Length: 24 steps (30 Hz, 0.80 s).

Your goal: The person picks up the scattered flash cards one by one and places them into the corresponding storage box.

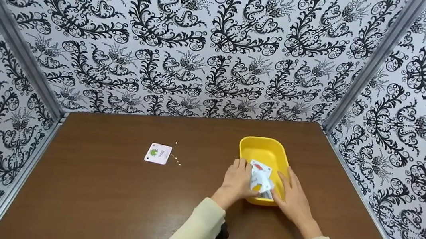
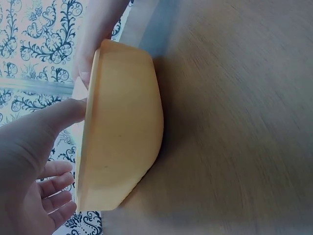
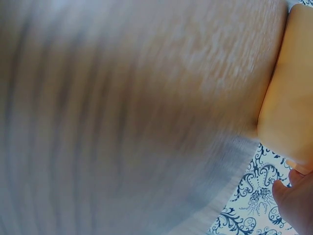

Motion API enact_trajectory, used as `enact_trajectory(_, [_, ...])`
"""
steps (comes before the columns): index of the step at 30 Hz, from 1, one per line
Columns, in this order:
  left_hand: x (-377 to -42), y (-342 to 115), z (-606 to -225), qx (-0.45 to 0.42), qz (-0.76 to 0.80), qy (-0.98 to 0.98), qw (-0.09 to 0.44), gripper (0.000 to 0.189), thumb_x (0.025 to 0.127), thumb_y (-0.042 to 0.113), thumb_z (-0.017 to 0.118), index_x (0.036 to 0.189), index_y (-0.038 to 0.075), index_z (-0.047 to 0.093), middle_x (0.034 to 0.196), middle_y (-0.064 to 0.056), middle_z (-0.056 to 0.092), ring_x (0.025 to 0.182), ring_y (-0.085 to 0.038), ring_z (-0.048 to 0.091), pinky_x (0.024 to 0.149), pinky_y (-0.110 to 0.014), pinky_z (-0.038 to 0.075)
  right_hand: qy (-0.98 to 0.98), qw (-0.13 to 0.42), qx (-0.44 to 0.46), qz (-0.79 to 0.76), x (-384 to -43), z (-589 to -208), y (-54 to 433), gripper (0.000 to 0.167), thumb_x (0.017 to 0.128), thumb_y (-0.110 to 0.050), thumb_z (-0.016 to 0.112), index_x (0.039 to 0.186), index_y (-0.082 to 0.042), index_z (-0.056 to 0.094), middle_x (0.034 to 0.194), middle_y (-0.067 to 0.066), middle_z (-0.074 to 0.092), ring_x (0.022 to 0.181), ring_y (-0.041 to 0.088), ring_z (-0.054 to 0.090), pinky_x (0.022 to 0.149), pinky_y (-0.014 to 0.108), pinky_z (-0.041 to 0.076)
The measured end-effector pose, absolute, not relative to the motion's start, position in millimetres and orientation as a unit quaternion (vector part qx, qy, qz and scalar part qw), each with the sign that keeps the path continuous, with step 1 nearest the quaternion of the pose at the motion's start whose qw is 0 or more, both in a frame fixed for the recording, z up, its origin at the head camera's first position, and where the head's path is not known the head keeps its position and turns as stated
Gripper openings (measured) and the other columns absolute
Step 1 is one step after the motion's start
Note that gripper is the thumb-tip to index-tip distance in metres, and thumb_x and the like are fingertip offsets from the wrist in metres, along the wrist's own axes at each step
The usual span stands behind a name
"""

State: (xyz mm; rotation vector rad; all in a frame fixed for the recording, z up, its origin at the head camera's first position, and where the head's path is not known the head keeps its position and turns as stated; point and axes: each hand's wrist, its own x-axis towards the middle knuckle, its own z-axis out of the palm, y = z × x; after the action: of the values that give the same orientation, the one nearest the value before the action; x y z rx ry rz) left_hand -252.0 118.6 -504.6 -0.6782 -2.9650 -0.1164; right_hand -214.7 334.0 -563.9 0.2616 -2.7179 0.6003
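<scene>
A yellow plastic tub (image 1: 263,154) stands right of the table's middle, with several small white picture cards (image 1: 259,181) lying overlapped in its near half. At its left side my left hand (image 1: 236,180) reaches over the rim. The left wrist view shows that thumb across the rim of the tub (image 2: 124,127), apart from loosely bent fingers (image 2: 57,188). Over the right rim, my right hand (image 1: 295,199) has thumb and fingers spread beside the cards. Only its fingertips (image 3: 293,183) appear in the right wrist view, which is blurred. Card undersides are hidden.
A white card with a green frog picture (image 1: 158,153) lies on the brown tabletop (image 1: 108,195), left of the tub. Small pale specks (image 1: 175,158) are beside that card. Black-and-white patterned walls (image 1: 180,51) enclose the table at the back and both sides.
</scene>
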Motion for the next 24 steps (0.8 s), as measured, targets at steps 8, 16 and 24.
enact_trajectory(8, [-259, 105, -508, -0.206, -0.104, -0.972, 0.05, 0.088, 0.076, 0.069, 0.072, 0.136, 0.009, 0.051, 0.127, -0.007, 0.05, 0.109, -0.021, 0.045, 0.095, -0.032, 0.049, -0.959, 0.166, 0.09, 0.213, -213, -561, 333, 0.062, 0.092, -0.033, 0.065, 0.144, -0.004, 0.049, 0.161, 0.024, 0.026, 0.143, 0.043, 0.034, 0.11, 0.062, 0.038])
enact_trajectory(16, [-274, 75, -509, -0.182, -0.176, -0.965, 0.064, 0.072, 0.08, 0.058, 0.075, 0.127, 0.007, 0.055, 0.122, -0.011, 0.051, 0.109, -0.026, 0.048, 0.095, -0.037, 0.05, -0.962, 0.144, 0.08, 0.219, -212, -559, 332, 0.065, 0.092, -0.034, 0.065, 0.147, -0.005, 0.046, 0.163, 0.022, 0.022, 0.145, 0.043, 0.031, 0.113, 0.063, 0.035])
enact_trajectory(24, [-289, 35, -511, -0.146, -0.177, -0.97, 0.086, 0.074, 0.078, 0.057, 0.076, 0.125, 0.004, 0.056, 0.124, -0.015, 0.053, 0.113, -0.031, 0.052, 0.096, -0.042, 0.052, -0.963, 0.136, 0.077, 0.218, -212, -558, 332, 0.066, 0.093, -0.035, 0.065, 0.148, -0.006, 0.045, 0.163, 0.023, 0.021, 0.145, 0.043, 0.03, 0.113, 0.063, 0.034])
